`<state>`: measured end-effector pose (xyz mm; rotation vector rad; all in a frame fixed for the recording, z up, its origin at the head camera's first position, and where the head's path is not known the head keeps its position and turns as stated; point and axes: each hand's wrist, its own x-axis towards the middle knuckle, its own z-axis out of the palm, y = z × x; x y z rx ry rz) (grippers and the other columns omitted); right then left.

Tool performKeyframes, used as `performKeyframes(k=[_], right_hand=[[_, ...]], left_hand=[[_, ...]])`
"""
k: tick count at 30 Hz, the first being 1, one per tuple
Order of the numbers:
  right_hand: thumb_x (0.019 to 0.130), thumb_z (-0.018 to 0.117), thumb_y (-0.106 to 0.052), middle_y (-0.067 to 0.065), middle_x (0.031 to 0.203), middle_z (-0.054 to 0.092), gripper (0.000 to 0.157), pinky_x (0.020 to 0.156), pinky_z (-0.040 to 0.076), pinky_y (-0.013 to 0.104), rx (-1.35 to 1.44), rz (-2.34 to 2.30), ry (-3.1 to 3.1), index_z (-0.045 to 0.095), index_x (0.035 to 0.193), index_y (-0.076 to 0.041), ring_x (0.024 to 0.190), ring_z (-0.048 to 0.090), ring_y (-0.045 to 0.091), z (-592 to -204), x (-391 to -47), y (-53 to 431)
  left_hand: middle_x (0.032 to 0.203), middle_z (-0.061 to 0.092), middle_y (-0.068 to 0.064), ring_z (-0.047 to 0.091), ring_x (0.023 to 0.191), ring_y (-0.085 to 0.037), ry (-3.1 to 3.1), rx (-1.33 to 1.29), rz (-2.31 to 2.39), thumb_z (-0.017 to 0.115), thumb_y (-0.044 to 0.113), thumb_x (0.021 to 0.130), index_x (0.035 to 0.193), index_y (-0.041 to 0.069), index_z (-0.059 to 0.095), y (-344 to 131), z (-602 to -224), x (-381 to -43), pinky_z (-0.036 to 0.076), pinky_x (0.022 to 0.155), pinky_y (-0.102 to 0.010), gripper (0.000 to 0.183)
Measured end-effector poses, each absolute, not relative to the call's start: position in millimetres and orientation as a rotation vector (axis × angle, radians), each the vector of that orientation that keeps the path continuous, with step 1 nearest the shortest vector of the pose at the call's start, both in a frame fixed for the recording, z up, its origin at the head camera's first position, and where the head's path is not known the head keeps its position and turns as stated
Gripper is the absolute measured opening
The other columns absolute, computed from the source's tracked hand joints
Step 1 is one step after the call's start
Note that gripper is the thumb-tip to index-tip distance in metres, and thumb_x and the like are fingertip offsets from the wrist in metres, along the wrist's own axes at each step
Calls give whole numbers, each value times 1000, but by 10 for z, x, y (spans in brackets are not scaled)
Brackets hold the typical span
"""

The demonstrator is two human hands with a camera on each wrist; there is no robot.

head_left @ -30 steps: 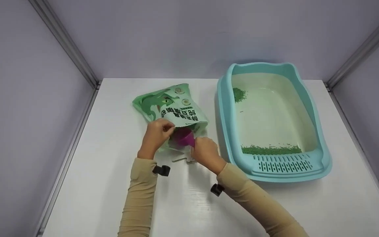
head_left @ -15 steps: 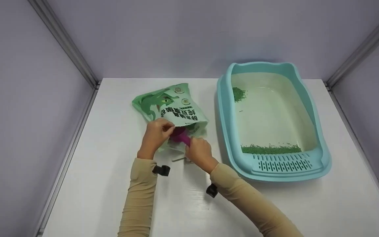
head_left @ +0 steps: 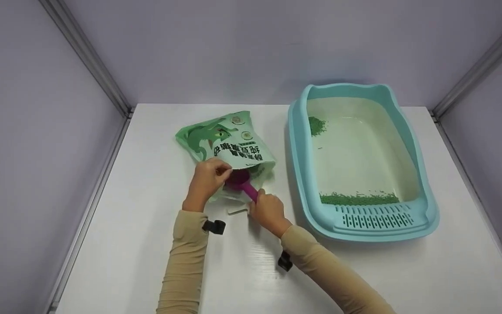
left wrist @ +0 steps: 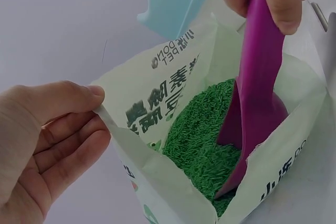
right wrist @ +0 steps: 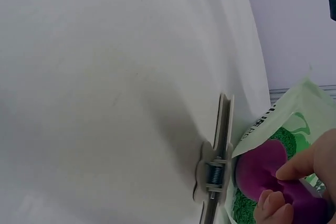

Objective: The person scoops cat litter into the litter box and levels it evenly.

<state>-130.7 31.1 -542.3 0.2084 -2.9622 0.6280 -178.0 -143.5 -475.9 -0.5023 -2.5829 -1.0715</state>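
A green and white bag (head_left: 233, 135) with a printed cat picture lies on the table, its mouth facing me. My left hand (head_left: 207, 179) pinches the rim of that mouth between thumb and fingers. In my right hand (head_left: 268, 213) is the handle of a purple scoop (head_left: 250, 190). The left wrist view shows the scoop's bowl (left wrist: 262, 124) inside the bag, its front edge sunk among green pellets (left wrist: 199, 129). Part of the bowl is hidden by the bag's wall.
Right of the bag stands a light blue litter box (head_left: 299, 144). Green pellets (head_left: 360, 199) lie along its near end, and a small pile (head_left: 317, 126) sits by its left wall. A spring clip (right wrist: 215, 171) lies on the table near the bag's mouth.
The scoop's bowl went further into the bag with my right hand; since then that hand has shifted slightly back toward me. My left hand has stayed at the rim.
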Motion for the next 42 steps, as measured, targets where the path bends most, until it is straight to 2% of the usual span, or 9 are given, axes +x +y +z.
performKeyframes(k=[10, 20, 29, 32, 37, 42], right_hand=[[90, 65, -29, 20, 68, 66, 31, 54, 53, 49, 118, 669, -2968, 53, 82, -2, 62, 67, 36, -5662, -1254, 359], [92, 64, -25, 16, 69, 65, 26, 53, 51, 46, 161, 742, -2943, 52, 85, -3, 60, 65, 32, -5794, -1202, 420], [94, 61, -27, 12, 69, 63, 24, 51, 46, 41, 187, 838, -2910, 51, 89, -5, 58, 59, 24, -5792, -1062, 578], [94, 61, -28, 9, 67, 61, 24, 48, 43, 36, 180, 895, -2897, 51, 89, -7, 57, 57, 21, -5818, -1008, 648], [95, 60, -26, 1, 65, 47, 23, 47, 34, 23, 186, 1109, -2887, 49, 91, -7, 56, 45, 14, -5835, -947, 751], [95, 60, -20, -2, 65, 43, 18, 45, 32, 19, 243, 1189, -2855, 49, 89, -7, 55, 42, 10, -5841, -910, 816]], left_hand=[[82, 72, -14, 67, 73, -24, -2578, -516, -1054, 71, 5, 84, 83, 0, 74, -1416, -4753, -1772, 58, 67, -36, 6], [84, 73, -15, 68, 75, -26, -2582, -519, -1064, 70, 6, 85, 85, 0, 74, -1408, -4750, -1787, 59, 69, -38, 8], [84, 72, -14, 68, 76, -24, -2584, -464, -1067, 70, 7, 86, 87, 1, 75, -1418, -4753, -1788, 59, 69, -36, 8], [84, 72, -14, 68, 76, -24, -2588, -458, -1059, 70, 8, 86, 87, 2, 75, -1421, -4751, -1779, 59, 69, -35, 8], [84, 72, -14, 68, 75, -23, -2591, -464, -1044, 70, 9, 87, 88, 2, 75, -1427, -4751, -1771, 59, 69, -35, 8], [84, 72, -14, 68, 75, -24, -2588, -470, -1056, 69, 8, 87, 88, 2, 75, -1429, -4762, -1768, 58, 68, -34, 8]])
